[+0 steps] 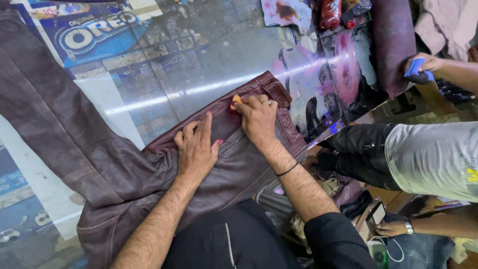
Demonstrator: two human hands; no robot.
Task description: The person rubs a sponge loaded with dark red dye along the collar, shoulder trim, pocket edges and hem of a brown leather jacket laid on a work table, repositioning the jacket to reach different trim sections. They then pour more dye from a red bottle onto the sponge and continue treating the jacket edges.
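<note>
- A dark brown leather jacket (99, 164) lies spread across the counter (199, 60), one sleeve running up toward 10 o'clock and the cuffed part stretching toward 1 o'clock from the picture's middle.
- The left hand (195, 149) lies flat on the leather, fingers spread and pointing toward 12 o'clock; its grip is open and holds nothing, only pressing the jacket down.
- The right hand (258, 118) sits just beside it at 2 o'clock, its grip closed with the fingertips pinching a small orange sponge (237, 99) against the reddish strip of leather near the cuff tab (277, 92).
- A dark band circles the right wrist, and a ring shows on one finger.
- The counter is covered with a glossy printed sheet in blue and pink, stained with dye.
- At 2 o'clock, well apart, another person's hand (423, 67) holds a blue cloth against a maroon leather piece (393, 40).
- At 4 o'clock, a co-worker's second hand (393, 228), wearing a wristwatch, rests near a phone.
</note>
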